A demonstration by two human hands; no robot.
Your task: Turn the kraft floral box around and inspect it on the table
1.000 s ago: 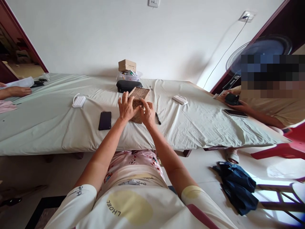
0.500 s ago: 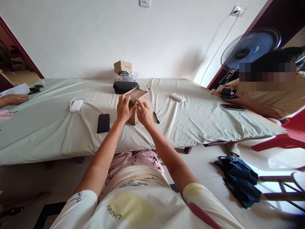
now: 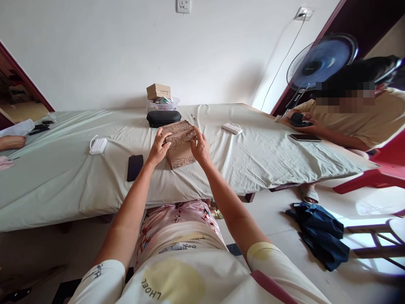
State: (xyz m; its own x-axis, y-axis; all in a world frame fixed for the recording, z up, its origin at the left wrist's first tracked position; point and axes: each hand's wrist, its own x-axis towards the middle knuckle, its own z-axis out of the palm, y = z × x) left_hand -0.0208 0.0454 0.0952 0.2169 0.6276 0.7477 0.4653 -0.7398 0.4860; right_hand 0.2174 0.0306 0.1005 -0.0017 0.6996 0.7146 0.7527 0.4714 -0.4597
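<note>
A brown cardboard box (image 3: 181, 148) with dark scribbled line patterns stands on the cloth-covered table in front of me, turned at an angle. My left hand (image 3: 159, 148) grips its left side, thumb on the near face and fingers at the top edge. On the opposite side, my right hand (image 3: 200, 147) holds the upper right corner with bent fingers. Left of the box lies a dark smartphone (image 3: 135, 168). Just behind the box sits a black zip case (image 3: 163, 118).
White power strips (image 3: 98, 145) (image 3: 232, 128) lie to either side. At the wall, a small carton (image 3: 158, 91) rests on a clear plastic bin (image 3: 174, 104). On the right, a person (image 3: 357, 122) holds a dark object near a phone (image 3: 305, 137); another person's hand (image 3: 12, 142) is at far left.
The box has rotated so a broad patterned face now points toward me. My hands have moved apart, from close together on its near corner to its two sides. The view has shifted slightly.
</note>
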